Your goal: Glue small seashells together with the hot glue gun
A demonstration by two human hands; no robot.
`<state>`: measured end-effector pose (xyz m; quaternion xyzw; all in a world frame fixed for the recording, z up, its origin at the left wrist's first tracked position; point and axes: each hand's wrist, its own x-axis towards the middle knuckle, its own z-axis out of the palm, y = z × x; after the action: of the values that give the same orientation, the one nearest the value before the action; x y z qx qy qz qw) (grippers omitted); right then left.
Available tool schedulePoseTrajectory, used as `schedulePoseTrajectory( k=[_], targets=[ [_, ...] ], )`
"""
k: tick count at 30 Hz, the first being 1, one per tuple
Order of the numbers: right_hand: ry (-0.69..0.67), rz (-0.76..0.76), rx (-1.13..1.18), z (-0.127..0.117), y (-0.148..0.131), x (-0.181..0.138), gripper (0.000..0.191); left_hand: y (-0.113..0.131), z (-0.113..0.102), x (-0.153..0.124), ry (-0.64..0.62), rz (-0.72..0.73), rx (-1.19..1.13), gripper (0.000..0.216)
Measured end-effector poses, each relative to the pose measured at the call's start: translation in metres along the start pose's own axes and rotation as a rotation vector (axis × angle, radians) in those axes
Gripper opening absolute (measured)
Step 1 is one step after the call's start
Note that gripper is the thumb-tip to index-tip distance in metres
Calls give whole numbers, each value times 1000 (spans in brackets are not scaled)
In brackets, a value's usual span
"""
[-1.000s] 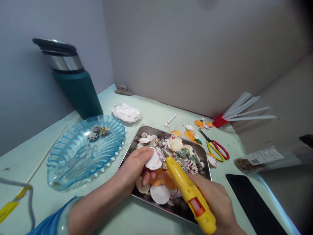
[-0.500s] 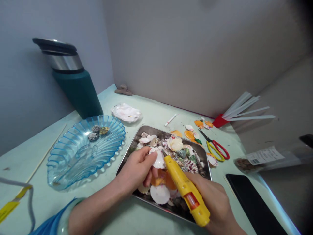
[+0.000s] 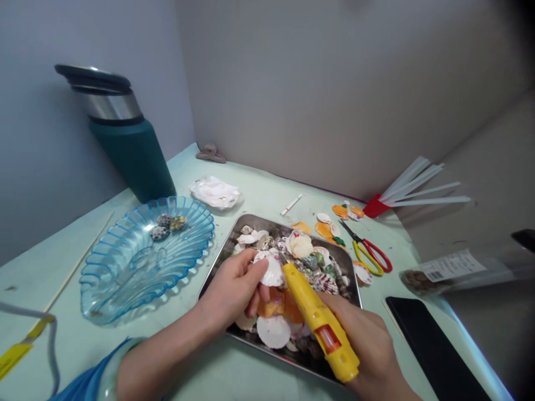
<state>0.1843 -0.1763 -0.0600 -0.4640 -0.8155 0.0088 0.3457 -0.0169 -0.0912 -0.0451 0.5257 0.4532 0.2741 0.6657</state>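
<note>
My left hand (image 3: 236, 287) pinches a white scallop shell (image 3: 272, 271) by its left edge, over the metal tray (image 3: 273, 359). In my right hand (image 3: 368, 340) is a yellow hot glue gun (image 3: 320, 323), its grip mostly hidden by the hand. The metal nozzle points up and left, at the shell's right edge; whether it touches cannot be made out. Below the held shell lie orange shells (image 3: 273, 302) and another white shell (image 3: 273, 332). Many small shells and green snail shells (image 3: 310, 262) fill the tray around them.
A blue shell-shaped dish (image 3: 125, 278) with several speckled snail shells stands left, before a green bottle (image 3: 134, 159). Scissors (image 3: 370, 253), loose orange shells (image 3: 324, 230), a red cup of glue sticks (image 3: 376, 206) and a black phone (image 3: 434, 345) lie right. A white packet (image 3: 215, 192) sits behind.
The glue gun's nozzle has shifted very slightly up and to the right, away from the shell. The held shell has tilted a little; my left hand barely moved.
</note>
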Motion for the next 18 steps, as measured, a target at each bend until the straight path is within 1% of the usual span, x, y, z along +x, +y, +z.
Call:
schedulePoseTrajectory(
  k=[8, 13, 18],
  targets=[
    [-10, 20, 8, 1, 1, 0, 25, -1, -1, 0, -3, 3, -6, 27],
    [-9, 6, 11, 1, 2, 0, 26, -3, -2, 0, 1, 26, -11, 27],
    [19, 6, 6, 1, 0, 3, 22, -3, -2, 0, 3, 35, -12, 27]
  ],
)
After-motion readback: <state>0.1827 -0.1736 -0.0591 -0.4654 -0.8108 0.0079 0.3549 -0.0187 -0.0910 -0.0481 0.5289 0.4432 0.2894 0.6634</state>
